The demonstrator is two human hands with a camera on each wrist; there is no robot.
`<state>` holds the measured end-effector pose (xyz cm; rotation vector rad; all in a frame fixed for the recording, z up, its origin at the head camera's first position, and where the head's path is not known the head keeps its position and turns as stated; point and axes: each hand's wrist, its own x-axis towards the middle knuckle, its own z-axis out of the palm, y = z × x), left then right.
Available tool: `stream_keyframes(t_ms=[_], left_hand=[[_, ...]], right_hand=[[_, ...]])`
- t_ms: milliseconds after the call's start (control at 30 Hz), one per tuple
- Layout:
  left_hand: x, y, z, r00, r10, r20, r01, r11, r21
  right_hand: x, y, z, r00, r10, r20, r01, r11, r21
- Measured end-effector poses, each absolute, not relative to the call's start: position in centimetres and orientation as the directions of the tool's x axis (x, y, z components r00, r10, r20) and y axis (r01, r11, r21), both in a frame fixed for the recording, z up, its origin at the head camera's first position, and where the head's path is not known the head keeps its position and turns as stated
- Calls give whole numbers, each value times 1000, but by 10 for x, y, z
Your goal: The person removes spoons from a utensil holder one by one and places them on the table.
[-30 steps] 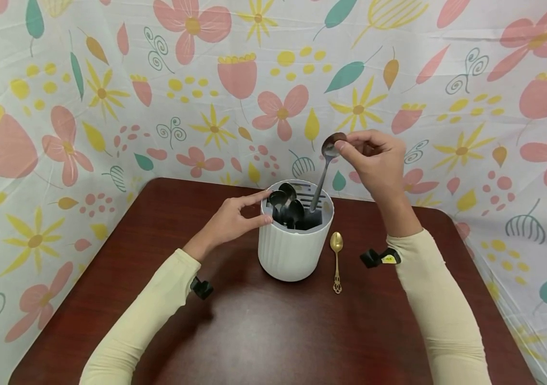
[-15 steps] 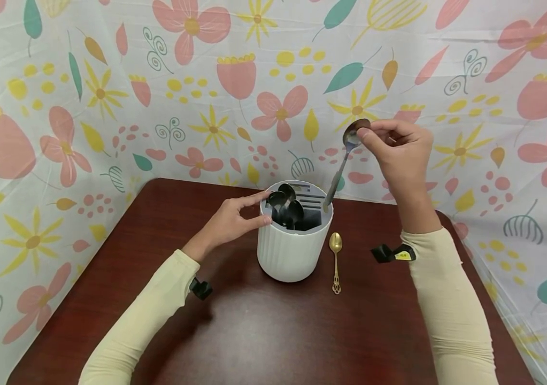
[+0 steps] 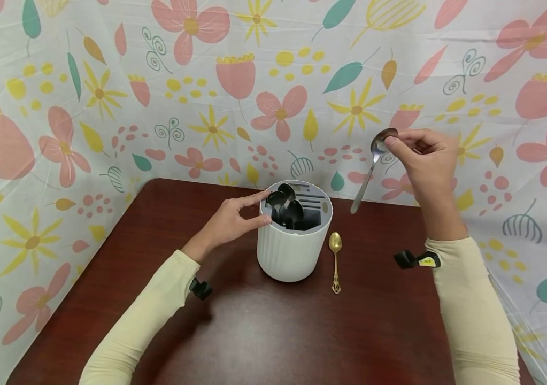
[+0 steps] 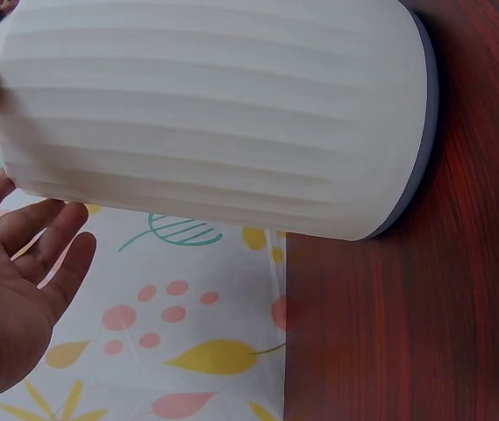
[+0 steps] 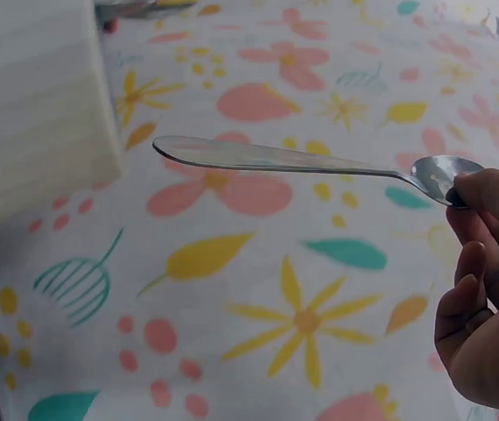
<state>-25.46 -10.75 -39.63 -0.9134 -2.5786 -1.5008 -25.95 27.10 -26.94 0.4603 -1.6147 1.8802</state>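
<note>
In the head view my right hand (image 3: 429,166) pinches a silver spoon (image 3: 362,187) by its bowl, to the right of a white ribbed utensil holder (image 3: 292,254). The handle points down and left, clear of the holder. In the right wrist view, thumb and fingers hold the bowl of the spoon (image 5: 275,160). My left hand (image 3: 227,222) rests its thumb and forefinger on the holder's left rim; the left wrist view shows the other fingers loosely bent beside its wall. Several black spoons (image 3: 286,206) stand bowl-up in the holder's left compartment.
A gold spoon (image 3: 335,256) with an ornate handle lies on the dark wood table (image 3: 254,331), right of the holder. The holder's grey insert (image 3: 320,192) has slots at its back right. A floral cloth (image 3: 177,85) hangs behind the table.
My right hand has drawn the silver spoon up out of the holder and carried it right, away from the rim. The left hand and the gold spoon have stayed put.
</note>
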Motion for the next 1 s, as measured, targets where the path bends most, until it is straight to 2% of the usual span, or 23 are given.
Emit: stream_keyframes(t_ms=[300,567,900,1000], left_hand=[[-255,-108,-397,-825,476,306,495,346,797],[-254,-108,-397,-831,471,297,483,345,805],[-253,-108,-398,-835,467,291,479,358,801],[-254,-107,-399,-835,466,293,480,356,801]], right_hand=[[-260,300,-300,-791,217,572,-598,-76,-798],[-261,317,-330,-839,238,490,-498,30,-867],[-267,328,-375,-881,191,433,-408,158,-899],[-267,332,-390,-901,158,403,-380,159,-911]])
